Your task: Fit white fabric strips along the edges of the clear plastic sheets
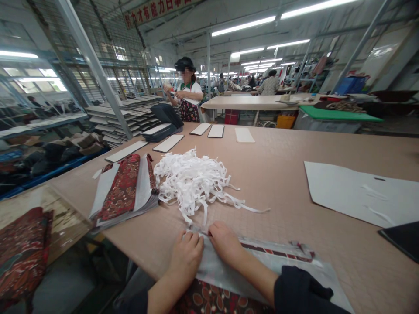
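Grey fabric (pixel 258 266) under L hand (pixel 189 253) & R hand (pixel 224 242), nr white strips (pixel 193 179).

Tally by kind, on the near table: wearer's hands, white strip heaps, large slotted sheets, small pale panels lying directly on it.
Hands (left hand, right hand): 2
White strip heap: 1
Large slotted sheet: 1
Small pale panels: 5
Total: 9

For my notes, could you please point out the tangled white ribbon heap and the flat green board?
Tangled white ribbon heap (pixel 193 176): head view, middle of pile.
Flat green board (pixel 337 113): head view, top surface.
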`<state>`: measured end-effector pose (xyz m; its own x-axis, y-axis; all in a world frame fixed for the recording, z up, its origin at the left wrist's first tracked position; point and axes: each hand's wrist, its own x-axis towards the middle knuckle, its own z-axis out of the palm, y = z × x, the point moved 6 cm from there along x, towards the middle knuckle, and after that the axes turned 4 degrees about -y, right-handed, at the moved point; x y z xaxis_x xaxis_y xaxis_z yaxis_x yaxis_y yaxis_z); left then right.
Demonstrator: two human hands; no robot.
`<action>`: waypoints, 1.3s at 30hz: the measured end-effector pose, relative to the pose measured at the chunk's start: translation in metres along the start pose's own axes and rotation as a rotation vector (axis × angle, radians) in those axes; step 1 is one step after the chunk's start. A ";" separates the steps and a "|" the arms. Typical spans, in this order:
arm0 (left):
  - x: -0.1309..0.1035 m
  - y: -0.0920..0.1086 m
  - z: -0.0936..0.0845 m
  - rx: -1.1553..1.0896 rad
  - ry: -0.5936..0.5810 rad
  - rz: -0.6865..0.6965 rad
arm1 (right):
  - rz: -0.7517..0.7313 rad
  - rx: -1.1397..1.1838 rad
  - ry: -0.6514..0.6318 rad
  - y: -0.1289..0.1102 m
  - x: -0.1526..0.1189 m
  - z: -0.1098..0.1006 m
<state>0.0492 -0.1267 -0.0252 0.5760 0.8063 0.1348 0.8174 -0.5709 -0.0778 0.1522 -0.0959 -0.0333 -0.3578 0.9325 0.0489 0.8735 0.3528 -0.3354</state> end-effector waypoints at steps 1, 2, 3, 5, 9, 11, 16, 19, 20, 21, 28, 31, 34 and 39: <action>0.000 0.000 0.000 0.008 0.004 0.008 | -0.004 -0.012 0.007 0.000 0.001 0.001; 0.000 0.000 0.000 0.009 0.009 0.013 | -0.009 -0.021 0.015 -0.001 0.001 0.001; 0.001 -0.001 0.001 0.003 0.014 0.014 | -0.015 -0.028 0.027 -0.001 0.002 0.002; 0.002 -0.003 0.001 -0.019 0.020 0.005 | -0.043 -0.055 0.056 -0.003 0.001 0.002; 0.009 -0.009 0.001 -0.021 0.009 -0.005 | -0.188 -0.150 0.141 -0.013 -0.011 0.002; 0.014 -0.009 0.000 -0.023 -0.004 0.002 | -0.271 -0.171 0.170 -0.016 -0.018 0.001; 0.023 -0.011 -0.003 -0.111 -0.012 -0.016 | -0.135 0.008 0.097 0.003 -0.018 0.001; 0.029 -0.015 -0.004 -0.164 -0.061 -0.061 | -0.018 0.083 0.043 0.013 -0.011 0.003; 0.032 -0.015 -0.004 -0.172 -0.075 -0.058 | -0.011 0.069 0.037 0.013 -0.010 0.004; 0.035 -0.015 -0.005 -0.172 -0.085 -0.047 | -0.008 0.045 0.041 0.013 -0.009 0.005; 0.041 -0.009 -0.006 -0.063 -0.040 0.166 | -0.018 -0.041 0.117 0.008 -0.010 0.006; 0.038 -0.008 -0.003 -0.029 0.005 0.262 | 0.000 -0.055 0.127 0.009 -0.009 0.007; 0.036 -0.010 -0.001 -0.022 0.021 0.299 | -0.023 -0.094 0.134 0.006 -0.011 0.006; 0.032 -0.002 -0.009 0.054 0.029 0.411 | -0.205 -0.207 0.133 -0.009 -0.020 0.003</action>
<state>0.0654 -0.1010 -0.0123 0.8547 0.5076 0.1092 0.5192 -0.8350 -0.1822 0.1506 -0.1175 -0.0343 -0.4988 0.8376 0.2227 0.8413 0.5297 -0.1082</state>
